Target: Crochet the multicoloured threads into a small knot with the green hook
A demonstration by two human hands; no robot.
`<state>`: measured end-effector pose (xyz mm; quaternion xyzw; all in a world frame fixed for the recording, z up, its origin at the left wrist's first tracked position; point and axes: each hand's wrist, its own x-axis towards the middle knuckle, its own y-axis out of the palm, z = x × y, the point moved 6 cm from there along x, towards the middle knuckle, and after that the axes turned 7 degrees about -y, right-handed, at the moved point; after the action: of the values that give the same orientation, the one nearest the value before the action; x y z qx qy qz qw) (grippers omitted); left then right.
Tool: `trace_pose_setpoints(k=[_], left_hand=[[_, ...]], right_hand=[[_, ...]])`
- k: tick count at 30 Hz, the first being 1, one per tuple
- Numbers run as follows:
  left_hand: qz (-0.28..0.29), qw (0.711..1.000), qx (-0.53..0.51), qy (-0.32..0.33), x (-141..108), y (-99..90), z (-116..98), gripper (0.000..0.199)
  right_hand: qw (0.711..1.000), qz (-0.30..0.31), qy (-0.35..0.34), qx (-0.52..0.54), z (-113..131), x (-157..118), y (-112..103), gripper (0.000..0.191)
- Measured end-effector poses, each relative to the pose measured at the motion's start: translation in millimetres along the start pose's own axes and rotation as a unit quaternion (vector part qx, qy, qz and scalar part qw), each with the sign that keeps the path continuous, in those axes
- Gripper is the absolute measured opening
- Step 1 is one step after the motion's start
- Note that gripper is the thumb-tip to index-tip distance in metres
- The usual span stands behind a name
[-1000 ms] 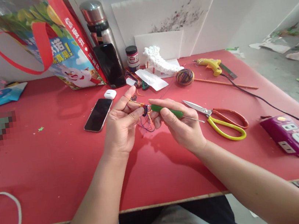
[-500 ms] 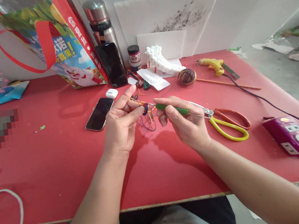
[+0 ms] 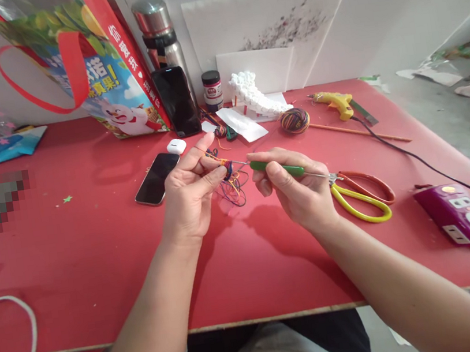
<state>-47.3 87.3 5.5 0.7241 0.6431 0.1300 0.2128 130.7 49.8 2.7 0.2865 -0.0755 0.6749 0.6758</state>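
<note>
My left hand (image 3: 190, 185) pinches a small piece of multicoloured crochet work (image 3: 228, 170) between thumb and fingers, with a strand of yarn running over the raised index finger. Loose yarn ends in purple, orange and dark blue dangle beneath it. In my right hand (image 3: 295, 185) is a crochet hook (image 3: 276, 168) with a green handle, its thin metal shaft pointing left. The hook's tip reaches the edge of the work; whether it sits inside a loop is too small to tell. A ball of variegated yarn (image 3: 295, 120) lies beyond my right hand.
On the red table (image 3: 100, 276), scissors (image 3: 365, 198) lie beside my right hand. A phone (image 3: 157, 179) and white earbud case (image 3: 175, 146) are left. Behind stand a bag (image 3: 118, 93), a flask (image 3: 158, 35) and a jar (image 3: 212, 89). A glue gun (image 3: 336, 104) and purple power strip (image 3: 467, 213) lie right.
My right hand has drawn the crochet hook slightly to the right, so more of its metal shaft shows beside the work. My left hand has stayed nearly still.
</note>
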Motion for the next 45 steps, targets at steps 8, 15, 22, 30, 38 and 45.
trace_pose_setpoints(k=[8, 15, 22, 30, 38, 45], left_hand=[[-0.006, 1.000, -0.012, 0.000, -1.3, 3.4, -1.9, 0.050], [-0.002, 1.000, -0.010, -0.006, -3.5, 6.7, -2.8, 0.051], [0.013, 1.000, -0.015, -0.012, -2.8, 6.3, -1.7, 0.044], [0.014, 0.999, -0.028, -0.023, -3.2, 6.9, -1.0, 0.043], [0.030, 0.997, -0.046, -0.049, -4.4, 10.4, 0.3, 0.041], [0.050, 0.994, -0.059, -0.077, -6.1, 13.3, 0.9, 0.042]], right_hand=[[0.999, 0.012, -0.029, -0.005, 4.5, 3.7, -3.1, 0.016], [0.999, 0.024, -0.034, 0.008, 4.6, 5.7, -7.3, 0.018], [1.000, 0.016, -0.023, 0.014, 5.7, 4.9, -8.5, 0.017], [1.000, 0.007, -0.014, 0.007, 6.3, 6.5, -9.9, 0.016], [1.000, 0.002, -0.005, 0.017, 9.3, 8.3, -9.7, 0.015], [0.996, -0.021, 0.051, 0.074, 6.9, 11.7, -8.4, 0.016]])
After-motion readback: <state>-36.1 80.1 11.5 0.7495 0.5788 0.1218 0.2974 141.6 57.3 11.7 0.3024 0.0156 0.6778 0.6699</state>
